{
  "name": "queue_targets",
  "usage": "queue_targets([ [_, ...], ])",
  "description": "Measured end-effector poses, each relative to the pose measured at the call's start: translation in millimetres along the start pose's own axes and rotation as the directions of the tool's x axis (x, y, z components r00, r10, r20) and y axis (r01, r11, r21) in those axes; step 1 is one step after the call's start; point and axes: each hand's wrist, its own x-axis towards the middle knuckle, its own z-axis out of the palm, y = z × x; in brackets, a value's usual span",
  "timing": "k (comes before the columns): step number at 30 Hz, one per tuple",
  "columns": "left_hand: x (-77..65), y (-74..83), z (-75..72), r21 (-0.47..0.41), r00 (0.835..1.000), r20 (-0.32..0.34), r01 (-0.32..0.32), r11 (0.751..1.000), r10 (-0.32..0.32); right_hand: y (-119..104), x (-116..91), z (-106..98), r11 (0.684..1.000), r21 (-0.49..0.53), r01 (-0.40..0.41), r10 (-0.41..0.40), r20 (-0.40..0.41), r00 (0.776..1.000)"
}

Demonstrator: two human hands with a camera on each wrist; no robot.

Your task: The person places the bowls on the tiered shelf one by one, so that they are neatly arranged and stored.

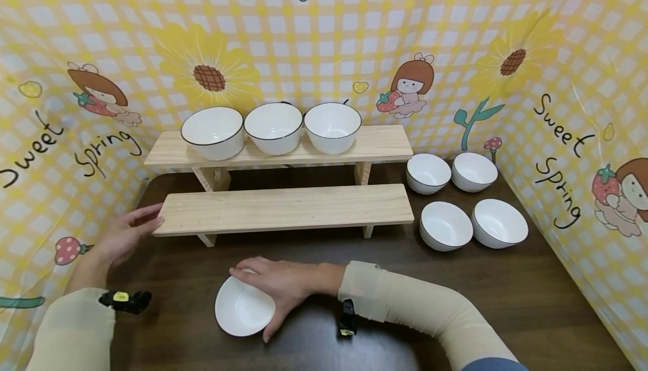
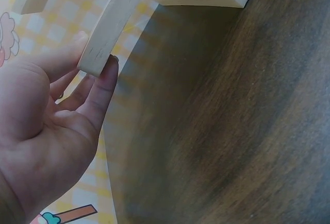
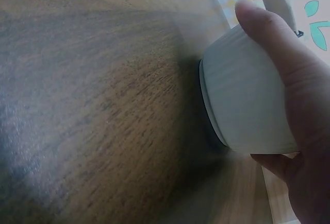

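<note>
My left hand (image 1: 121, 236) is at the left end of the lower wooden shelf (image 1: 283, 208). In the left wrist view, the thumb and fingers of that hand pinch the end of the board (image 2: 111, 33). Low in the head view, my right hand (image 1: 280, 286) grips a white bowl (image 1: 243, 309) by its right side, fingers at the far edge and thumb at the near edge. The right wrist view shows the outer wall of this bowl (image 3: 247, 95) within the hand's grip, close to the dark tabletop. The palm covers part of its rim.
On the upper shelf (image 1: 385, 143) stand three larger dark-rimmed bowls (image 1: 273, 129) in a row. Several smaller white bowls (image 1: 445, 227) stand on the dark table (image 1: 506, 303) right of the shelves. Yellow checked cloth (image 1: 324, 34) surrounds the table at the back and sides.
</note>
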Motion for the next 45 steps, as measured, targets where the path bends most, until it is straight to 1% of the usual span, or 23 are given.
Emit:
queue_targets([
  [5, -0.1, -0.8, 0.8, -0.027, 1.0, -0.011, -0.01, 1.0, 0.01, -1, 1, 0, 1.0, -0.015, 0.006, -0.006, -0.005, 1.0],
  [13, 0.2, -2.4, 0.0, 0.008, 1.0, 0.009, 0.004, 1.0, -0.004, -2, 1, 1, 1.0, -0.031, 0.006, -0.006, -0.014, 1.0],
  [20, 0.5, -2.4, 0.3, 0.02, 1.0, -0.004, 0.008, 1.0, -0.008, -3, 1, 0, 0.999, -0.043, -0.016, 0.015, -0.022, 1.0],
  [26, -0.2, -0.3, 0.1, 0.037, 1.0, -0.006, 0.024, 0.999, -0.024, -6, -1, -2, 0.999, -0.052, -0.017, 0.015, -0.026, 1.0],
  [29, 0.3, -0.4, 0.5, 0.037, 1.0, -0.011, 0.018, 0.999, -0.017, -7, -3, -3, 0.999, -0.05, -0.012, 0.011, -0.026, 1.0],
  [35, 2.4, -2.6, 2.4, -0.006, 1.0, -0.015, -0.019, 1.0, 0.019, -8, -10, -10, 1.0, -0.015, -0.015, 0.015, -0.022, 1.0],
  [37, 3.1, -2.6, 2.6, -0.018, 1.0, -0.01, -0.02, 1.0, 0.02, -7, -14, -14, 1.0, -0.015, -0.019, 0.019, -0.024, 1.0],
  [41, 3.1, -2.1, 1.7, -0.014, 1.0, -0.012, -0.012, 1.0, 0.012, -5, -23, -21, 0.999, -0.014, -0.032, 0.032, -0.027, 0.999],
  [45, 2.6, -2.9, 1.2, -0.022, 1.0, -0.016, -0.024, 0.999, 0.023, -1, -33, -27, 0.999, -0.007, -0.043, 0.043, -0.032, 0.999],
])
